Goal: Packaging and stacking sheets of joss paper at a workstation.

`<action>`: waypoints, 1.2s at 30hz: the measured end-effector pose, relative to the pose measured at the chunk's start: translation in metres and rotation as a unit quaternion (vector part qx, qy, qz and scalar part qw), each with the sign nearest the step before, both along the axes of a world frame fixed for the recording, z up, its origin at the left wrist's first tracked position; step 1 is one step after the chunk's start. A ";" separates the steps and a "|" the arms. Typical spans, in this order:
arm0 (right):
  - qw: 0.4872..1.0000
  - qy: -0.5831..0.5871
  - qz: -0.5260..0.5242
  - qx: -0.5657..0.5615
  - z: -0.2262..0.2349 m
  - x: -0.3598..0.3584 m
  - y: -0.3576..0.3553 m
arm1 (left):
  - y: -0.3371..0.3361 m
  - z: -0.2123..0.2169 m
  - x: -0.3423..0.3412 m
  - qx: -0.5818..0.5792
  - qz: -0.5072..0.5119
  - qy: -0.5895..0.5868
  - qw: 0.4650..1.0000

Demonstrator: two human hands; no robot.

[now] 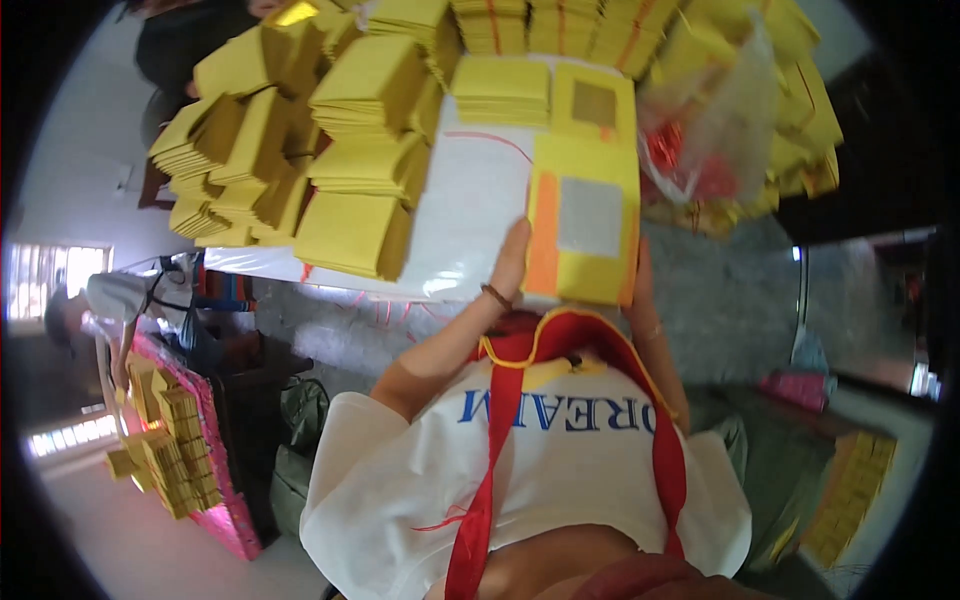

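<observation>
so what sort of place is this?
Probably a small paper-goods workshop: stacks of rectangular yellow paper on a glossy white table, and a pink-edged table with more yellow bundles, another person beside it.

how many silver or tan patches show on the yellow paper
2: a silver patch on yellow paper between left hand and right hand, and a tan patch beyond it. Others may be hidden.

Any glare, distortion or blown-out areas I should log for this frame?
Head view: glare whitens patches of the white table cover near its front edge; head view: the barred window at far left is blown out; head view: fisheye curvature, with dark vignetting at the corners; head view: the yellow paper piece between the hands reads clearly in outline.
</observation>
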State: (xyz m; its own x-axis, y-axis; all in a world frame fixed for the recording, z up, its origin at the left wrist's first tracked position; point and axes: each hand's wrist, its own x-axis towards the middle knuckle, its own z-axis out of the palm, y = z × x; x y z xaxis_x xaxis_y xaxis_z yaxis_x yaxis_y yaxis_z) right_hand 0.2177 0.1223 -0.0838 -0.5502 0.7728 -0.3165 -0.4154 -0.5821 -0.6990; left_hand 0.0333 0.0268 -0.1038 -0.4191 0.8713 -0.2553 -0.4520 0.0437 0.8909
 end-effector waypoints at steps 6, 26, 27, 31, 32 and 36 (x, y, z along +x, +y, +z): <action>0.999 -0.029 -0.007 -0.035 0.001 0.005 0.003 | 0.004 -0.004 0.001 -0.013 0.007 -0.009 1.000; 0.997 -0.019 0.024 0.075 0.028 0.012 -0.009 | -0.030 0.031 0.020 0.002 -0.029 0.080 0.996; 0.997 -0.019 0.023 0.074 0.025 0.011 -0.010 | -0.030 0.031 0.021 0.012 -0.036 0.009 0.999; 0.996 -0.026 0.017 0.086 0.019 0.012 -0.011 | -0.029 0.037 0.025 0.010 -0.044 0.012 0.999; 0.997 -0.009 0.015 0.077 0.019 0.012 -0.010 | -0.029 0.035 0.026 0.014 -0.045 0.015 0.999; 0.999 -0.002 0.013 0.048 0.020 0.012 -0.010 | -0.033 0.024 0.024 0.024 -0.055 0.067 0.996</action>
State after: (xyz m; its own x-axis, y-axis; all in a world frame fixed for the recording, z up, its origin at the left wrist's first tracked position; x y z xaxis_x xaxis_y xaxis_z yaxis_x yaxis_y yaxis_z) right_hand 0.2299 0.1120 -0.0636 -0.5702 0.7846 -0.2436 -0.3983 -0.5234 -0.7532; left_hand 0.0575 -0.0061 -0.0798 -0.3480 0.9236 -0.1606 -0.3234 0.0425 0.9453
